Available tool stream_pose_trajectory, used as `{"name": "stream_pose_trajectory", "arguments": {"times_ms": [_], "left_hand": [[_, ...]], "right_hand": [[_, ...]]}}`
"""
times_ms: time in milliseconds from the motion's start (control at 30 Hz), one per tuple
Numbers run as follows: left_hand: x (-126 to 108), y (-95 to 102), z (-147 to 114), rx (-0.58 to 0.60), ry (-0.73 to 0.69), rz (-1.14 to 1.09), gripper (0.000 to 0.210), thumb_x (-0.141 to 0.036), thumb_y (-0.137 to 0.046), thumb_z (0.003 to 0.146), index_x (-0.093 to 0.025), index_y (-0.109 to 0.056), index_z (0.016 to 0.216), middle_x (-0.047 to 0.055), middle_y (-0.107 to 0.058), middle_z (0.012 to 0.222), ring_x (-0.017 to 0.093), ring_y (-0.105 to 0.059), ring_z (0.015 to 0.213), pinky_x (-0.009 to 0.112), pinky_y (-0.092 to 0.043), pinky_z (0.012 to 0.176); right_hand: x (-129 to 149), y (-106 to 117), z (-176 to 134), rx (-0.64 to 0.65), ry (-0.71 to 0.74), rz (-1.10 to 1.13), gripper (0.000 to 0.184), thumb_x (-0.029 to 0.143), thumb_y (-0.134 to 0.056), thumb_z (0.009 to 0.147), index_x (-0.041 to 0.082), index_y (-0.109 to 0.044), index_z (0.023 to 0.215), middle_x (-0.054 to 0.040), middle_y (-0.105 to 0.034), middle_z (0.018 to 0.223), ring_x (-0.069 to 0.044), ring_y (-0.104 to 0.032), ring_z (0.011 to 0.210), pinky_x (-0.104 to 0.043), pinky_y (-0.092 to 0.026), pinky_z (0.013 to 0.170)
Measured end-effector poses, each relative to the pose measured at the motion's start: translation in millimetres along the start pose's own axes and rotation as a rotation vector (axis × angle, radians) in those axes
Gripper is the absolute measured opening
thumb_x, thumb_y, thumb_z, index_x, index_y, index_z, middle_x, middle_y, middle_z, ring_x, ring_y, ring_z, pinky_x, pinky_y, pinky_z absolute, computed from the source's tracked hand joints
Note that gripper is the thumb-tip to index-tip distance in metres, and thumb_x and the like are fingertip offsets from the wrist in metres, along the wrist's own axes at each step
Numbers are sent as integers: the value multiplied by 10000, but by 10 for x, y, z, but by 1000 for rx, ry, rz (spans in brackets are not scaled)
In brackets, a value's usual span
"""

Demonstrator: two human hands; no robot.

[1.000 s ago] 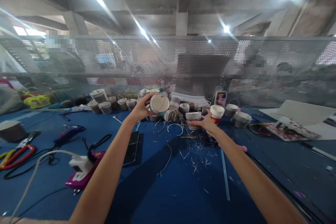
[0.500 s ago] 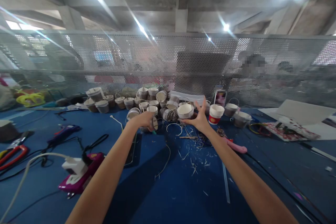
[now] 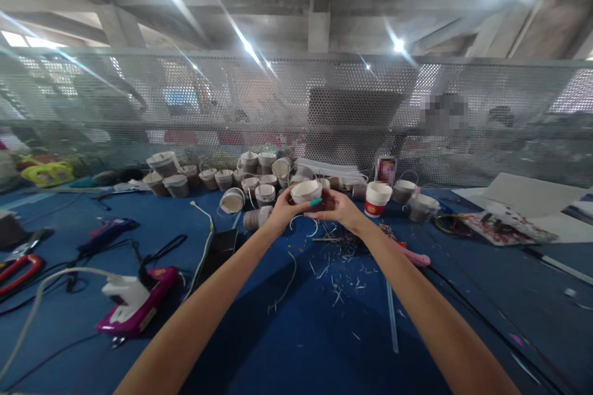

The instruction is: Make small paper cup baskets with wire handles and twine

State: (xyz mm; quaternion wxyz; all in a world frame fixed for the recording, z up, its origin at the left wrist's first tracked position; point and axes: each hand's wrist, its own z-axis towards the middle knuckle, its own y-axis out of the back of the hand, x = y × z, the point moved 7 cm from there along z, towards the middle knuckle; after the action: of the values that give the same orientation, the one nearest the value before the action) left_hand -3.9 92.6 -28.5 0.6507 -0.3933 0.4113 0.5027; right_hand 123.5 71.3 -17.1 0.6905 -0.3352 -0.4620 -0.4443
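Between my two hands is a small bucket [image 3: 306,189] with a white lining, its open top facing up. My left hand [image 3: 282,211] is closed around its left side, the thumb laid across the front. A teal tip shows at the end of that thumb. On the other side, my right hand [image 3: 340,208] grips the bucket with bent fingers. Another small bucket [image 3: 254,220] lies on its side left of my left hand. A tilted, lined bucket [image 3: 231,200] stands just behind it. Below the hands lies a pale ring [image 3: 303,225].
Several lined buckets [image 3: 176,185] stand along the perforated metal screen [image 3: 259,99]. Right of my hands is a red and white paper cup stack [image 3: 377,197]. Scraps [image 3: 338,287] litter the blue table [image 3: 296,345]. A purple power strip [image 3: 139,315], cables and red-handled pliers [image 3: 23,274] lie left.
My left hand has moved right, away from the bucket lying on its side, to the white-lined bucket. My right hand has gone from spread fingers beside that bucket to gripping it.
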Motion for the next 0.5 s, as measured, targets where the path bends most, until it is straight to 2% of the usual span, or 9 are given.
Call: {"name": "stream_pose_trajectory", "arguments": {"times_ms": [67, 167, 233, 300, 367, 433, 500], "left_hand": [[15, 47, 6, -32, 64, -79, 587, -232, -772, 475, -164, -551, 1016, 49, -645, 970, 196, -593, 901, 311, -478, 807], [29, 48, -18, -75, 188, -189, 575, -237, -776, 463, -164, -560, 991, 33, -649, 919, 176, -609, 816, 298, -503, 729], [30, 10, -39, -68, 242, -218, 547, -242, -774, 463, -162, -569, 963, 27, -653, 886, 174, -615, 784, 302, -511, 705], [25, -13, -44, -45, 243, -174, 536, -255, -768, 473, -162, -566, 961, 29, -654, 890, 177, -617, 787, 307, -511, 708], [27, -2, -30, -32, 201, 8, 522, -300, -743, 518, -156, -555, 983, 43, -652, 921, 183, -615, 812, 308, -505, 724], [45, 2, -6, -22, 147, 318, 510, -366, -713, 555, -145, -556, 988, 59, -652, 928, 196, -610, 839, 311, -493, 741], [84, -42, 26, -19, 112, 570, 528, -416, -722, 525, -136, -575, 948, 77, -655, 905, 231, -600, 866, 329, -475, 761]], "right_hand": [[-13, 72, 16, -15, -86, 170, 470, 284, -754, 551, 183, -620, 990, -58, -638, 1067, -198, -581, 1001, -337, -441, 907], [-73, 358, 13, -291, -158, 320, 214, 307, -705, 639, 155, -653, 780, -51, -700, 824, -159, -655, 775, -291, -517, 769], [-101, 573, -24, -487, -174, 357, 147, 290, -667, 694, 148, -630, 679, -42, -697, 706, -137, -657, 642, -260, -543, 659], [-65, 788, -72, -634, -146, 364, 157, 275, -643, 720, 147, -610, 636, -27, -687, 641, -119, -646, 570, -228, -546, 579], [52, 1012, -135, -745, -75, 306, 143, 264, -671, 687, 143, -615, 635, -14, -680, 603, -112, -634, 524, -202, -540, 521], [214, 1224, -224, -855, -5, 170, 146, 240, -727, 606, 134, -631, 635, -8, -669, 561, -111, -613, 461, -190, -523, 457], [348, 1360, -291, -905, 34, 63, 173, 213, -765, 525, 128, -633, 599, -9, -657, 525, -118, -600, 429, -193, -514, 430]]}}
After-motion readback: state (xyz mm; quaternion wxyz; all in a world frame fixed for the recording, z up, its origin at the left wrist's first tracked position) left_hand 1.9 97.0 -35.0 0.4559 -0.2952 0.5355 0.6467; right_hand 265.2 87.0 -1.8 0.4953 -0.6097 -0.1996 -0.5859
